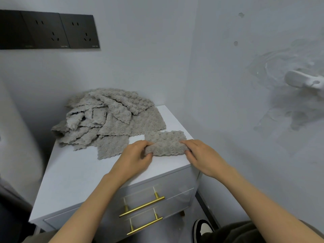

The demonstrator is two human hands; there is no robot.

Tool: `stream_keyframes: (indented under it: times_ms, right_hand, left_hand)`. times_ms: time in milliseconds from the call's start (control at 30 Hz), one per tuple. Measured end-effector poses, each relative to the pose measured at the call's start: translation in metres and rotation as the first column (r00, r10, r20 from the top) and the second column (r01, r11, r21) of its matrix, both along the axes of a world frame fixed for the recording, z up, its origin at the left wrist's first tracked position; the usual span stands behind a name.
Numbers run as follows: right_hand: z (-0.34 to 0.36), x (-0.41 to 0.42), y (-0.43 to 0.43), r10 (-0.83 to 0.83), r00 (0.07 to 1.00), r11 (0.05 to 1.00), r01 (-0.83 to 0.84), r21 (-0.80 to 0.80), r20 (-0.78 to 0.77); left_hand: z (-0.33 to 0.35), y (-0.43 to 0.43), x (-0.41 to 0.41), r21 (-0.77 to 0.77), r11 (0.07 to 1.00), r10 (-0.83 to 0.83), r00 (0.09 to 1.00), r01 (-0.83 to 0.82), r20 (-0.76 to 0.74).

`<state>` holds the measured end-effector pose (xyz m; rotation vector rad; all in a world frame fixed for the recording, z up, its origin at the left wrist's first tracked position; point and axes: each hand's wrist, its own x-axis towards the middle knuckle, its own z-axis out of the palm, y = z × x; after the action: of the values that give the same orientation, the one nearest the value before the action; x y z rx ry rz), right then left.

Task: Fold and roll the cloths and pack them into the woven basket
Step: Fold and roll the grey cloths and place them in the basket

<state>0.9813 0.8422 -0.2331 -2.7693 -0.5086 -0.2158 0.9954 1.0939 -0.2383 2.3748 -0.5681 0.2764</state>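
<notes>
The left hand [135, 156] pinches the left end of a folded grey cloth [165, 143], fingers curled over its near edge, and the right hand [201, 155] grips the right end likewise. The cloth lies near the right front of a white cabinet top [73, 172]. A loose pile of cloths [108, 120] sits farther left. Brass drawer handles [142, 206] show below, and dark wall sockets [49, 30] far left.

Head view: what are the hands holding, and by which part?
One folded grey cloth, by its two ends: the left hand grips the left end, the right hand the right end, along the near edge.
</notes>
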Motion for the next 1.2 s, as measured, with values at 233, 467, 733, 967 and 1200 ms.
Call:
stream_keyframes:
  times_ms: [233, 467, 733, 967, 1200]
  right_hand:
    - [0.013, 0.006, -0.002, -0.068, 0.977, 0.896, 0.148, 0.420, -0.201]
    - [0.013, 0.010, 0.004, -0.226, 0.918, 0.900, 0.324, 0.291, -0.326]
    - [0.021, 0.017, 0.014, -0.298, 0.864, 0.887, 0.408, 0.217, -0.406]
    - [0.029, 0.018, 0.017, -0.288, 0.840, 0.903, 0.398, 0.161, -0.461]
    - [0.028, 0.011, 0.024, -0.273, 0.859, 0.781, 0.461, 0.423, -0.432]
  left_hand:
    - [0.005, 0.000, 0.006, -0.159, 0.986, 0.021, 0.987, -0.046, -0.160]
    - [0.006, -0.008, 0.007, -0.020, 0.990, 0.127, 0.960, -0.136, -0.249]
    - [0.015, -0.014, 0.011, -0.044, 0.983, 0.139, 0.883, -0.177, -0.449]
    - [0.016, -0.012, 0.015, 0.063, 0.990, 0.144, 0.897, -0.130, -0.418]
    - [0.016, -0.016, 0.003, -0.148, 0.975, 0.083, 0.892, -0.164, -0.445]
